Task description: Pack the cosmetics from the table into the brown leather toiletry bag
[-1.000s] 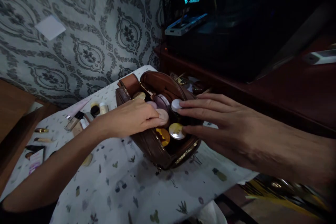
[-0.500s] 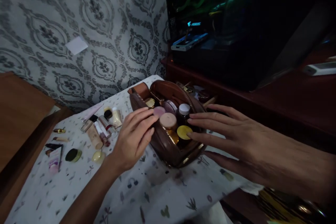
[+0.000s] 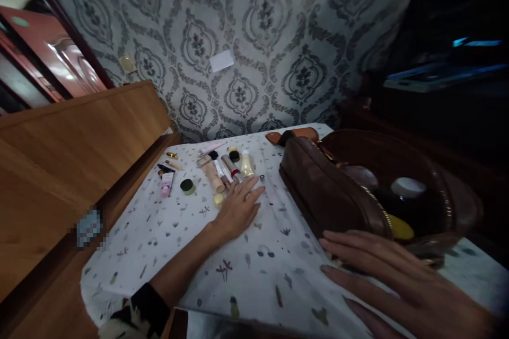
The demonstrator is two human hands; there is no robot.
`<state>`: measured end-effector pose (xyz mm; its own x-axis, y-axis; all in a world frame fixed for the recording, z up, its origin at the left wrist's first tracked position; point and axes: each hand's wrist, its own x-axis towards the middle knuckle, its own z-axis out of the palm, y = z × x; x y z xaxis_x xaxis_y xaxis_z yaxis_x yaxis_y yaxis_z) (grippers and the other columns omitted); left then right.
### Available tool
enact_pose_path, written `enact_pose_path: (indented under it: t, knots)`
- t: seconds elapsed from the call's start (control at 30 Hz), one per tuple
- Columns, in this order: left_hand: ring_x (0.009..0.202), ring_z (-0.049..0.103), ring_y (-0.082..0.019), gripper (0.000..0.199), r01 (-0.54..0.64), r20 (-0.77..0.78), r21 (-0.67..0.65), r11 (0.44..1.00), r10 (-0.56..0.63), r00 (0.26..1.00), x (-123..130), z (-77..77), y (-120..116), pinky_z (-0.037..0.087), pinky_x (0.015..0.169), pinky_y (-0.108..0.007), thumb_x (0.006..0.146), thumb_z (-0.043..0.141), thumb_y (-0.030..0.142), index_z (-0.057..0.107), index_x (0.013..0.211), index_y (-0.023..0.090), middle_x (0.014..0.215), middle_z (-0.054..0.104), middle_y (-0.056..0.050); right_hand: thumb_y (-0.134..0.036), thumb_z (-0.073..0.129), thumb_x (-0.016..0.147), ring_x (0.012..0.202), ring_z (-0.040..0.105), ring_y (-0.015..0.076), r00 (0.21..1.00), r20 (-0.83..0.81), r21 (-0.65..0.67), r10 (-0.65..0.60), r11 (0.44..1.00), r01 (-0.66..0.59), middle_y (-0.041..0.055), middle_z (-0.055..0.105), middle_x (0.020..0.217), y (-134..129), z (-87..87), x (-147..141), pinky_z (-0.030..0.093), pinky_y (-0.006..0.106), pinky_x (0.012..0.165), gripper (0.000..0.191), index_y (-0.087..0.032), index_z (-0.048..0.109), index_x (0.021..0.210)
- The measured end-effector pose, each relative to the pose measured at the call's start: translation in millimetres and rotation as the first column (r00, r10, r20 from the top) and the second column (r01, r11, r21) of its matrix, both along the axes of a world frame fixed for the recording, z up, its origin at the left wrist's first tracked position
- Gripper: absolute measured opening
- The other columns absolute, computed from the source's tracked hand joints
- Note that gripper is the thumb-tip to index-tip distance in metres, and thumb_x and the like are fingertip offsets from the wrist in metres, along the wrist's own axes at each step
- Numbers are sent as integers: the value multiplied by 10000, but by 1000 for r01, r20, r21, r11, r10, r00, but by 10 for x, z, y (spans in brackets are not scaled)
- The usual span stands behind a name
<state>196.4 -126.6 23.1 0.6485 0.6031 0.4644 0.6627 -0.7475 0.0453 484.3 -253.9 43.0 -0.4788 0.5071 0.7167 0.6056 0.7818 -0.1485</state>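
A wall (image 3: pixel 258 26) in gray patterned paper rises at the far side, behind a table spread with a white printed cloth (image 3: pixel 159 243). A wooden panel (image 3: pixel 79 143) flanks the table on the left; a dark unit (image 3: pixel 457 16) with a blurred blue light stands at far right.

A brown bag (image 3: pixel 330 190) sits unzipped on the right half of the cloth, its mouth gaping. Inside, a container with a white lid (image 3: pixel 408 186) stands beyond a yellow lid (image 3: pixel 397 226); the rest of the contents are lost in shadow.

The person's right hand (image 3: pixel 382 270), at near right, is open, palm down and fingers extended, overlapping the bag's near end; whether it touches the leather cannot be told. The left hand (image 3: pixel 238 209), at center, is also open and grips nothing visible, its fingers loosely spread just beside a cluster of cosmetics. Contact there cannot be told either.

In that cluster, on the far left half of the table, lie a beige tube (image 3: pixel 212 175), a silver tube (image 3: pixel 231 166) and a cream tube (image 3: pixel 246 163). A pink and white tube (image 3: pixel 167 184) lies farther left. Among the smaller pieces are 2 jars, 1 with a dark green lid (image 3: pixel 187 185) and 1 with a black lid (image 3: pixel 234 156), plus a pale yellow round item (image 3: pixel 218 200) near the left hand and a gold piece (image 3: pixel 172 155) at far left.
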Motion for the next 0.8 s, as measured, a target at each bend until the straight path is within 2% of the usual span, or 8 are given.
enact_pose_path:
  t: [0.1, 0.2, 0.3, 0.4, 0.5, 0.67, 0.73, 0.8]
  knots:
    - [1488, 345, -284, 376, -159, 47, -20, 987, 160, 986, -353, -60, 149, 283, 1201, -573, 1035, 388, 284, 502, 1376, 177, 1553, 439, -184, -243, 612, 869, 1226, 635, 263, 986, 118, -50, 115, 993, -110, 50, 651, 1356, 177, -72, -292, 625, 422, 933, 460, -351, 648, 1315]
    - [1485, 342, -284, 393, -338, 145, -88, 937, 347, 926, -669, -116, 285, 243, 1220, -553, 1032, 405, 328, 522, 1371, 168, 1560, 433, -173, -285, 563, 942, 1210, 646, 259, 992, 63, -263, 108, 961, -88, 93, 678, 1296, 465, -211, -606, 593, 452, 975, 295, -280, 708, 1199]
    - [1500, 309, -277, 392, -478, 257, -161, 864, 504, 824, -954, -176, 396, 202, 1230, -556, 1024, 409, 339, 524, 1367, 187, 1571, 417, -158, -339, 519, 960, 1204, 643, 276, 994, -26, -452, 102, 886, -103, 147, 672, 1282, 773, -347, -950, 557, 493, 1011, 348, -197, 689, 1229]
    - [1524, 244, -294, 404, -572, 336, -202, 795, 605, 722, -1199, -247, 482, 180, 1228, -573, 1026, 371, 330, 508, 1372, 173, 1595, 357, -185, -346, 489, 954, 1206, 634, 277, 989, -109, -572, 97, 808, -142, 158, 641, 1314, 1022, -399, -1298, 542, 497, 1017, 407, -169, 639, 1288]
    - [1523, 241, -308, 435, -622, 389, -273, 734, 676, 626, -1367, -322, 555, 217, 1221, -549, 1016, 371, 336, 481, 1388, 139, 1594, 331, -217, -321, 488, 920, 1201, 626, 287, 980, -189, -588, 67, 791, -168, 155, 625, 1317, 1184, -437, -1595, 537, 506, 1007, 445, -171, 599, 1324]
    - [1389, 471, -284, 446, -614, 416, -399, 681, 731, 541, -1482, -364, 615, 368, 1143, -452, 1019, 338, 388, 495, 1363, 151, 1442, 534, -193, -331, 487, 909, 1263, 578, 293, 952, -305, -537, 37, 819, -204, 136, 579, 1365, 1284, -656, -1828, 494, 516, 1062, 494, -208, 529, 1386]
    - [1284, 564, -299, 447, -610, 416, -435, 662, 749, 516, -1510, -336, 599, 412, 1080, -463, 1018, 332, 450, 531, 1315, 182, 1315, 631, -172, -344, 485, 914, 1261, 581, 290, 948, -319, -539, 23, 818, -201, 130, 583, 1358, 1290, -737, -1831, 484, 513, 1076, 478, -214, 527, 1373]
    - [1142, 637, -327, 451, -610, 409, -473, 636, 772, 487, -1537, -296, 569, 441, 1004, -492, 1010, 319, 503, 595, 1196, 198, 1105, 706, -154, -356, 478, 924, 1219, 610, 284, 948, -318, -557, 10, 807, -195, 126, 606, 1325, 1288, -768, -1809, 503, 501, 1056, 445, -216, 537, 1342]
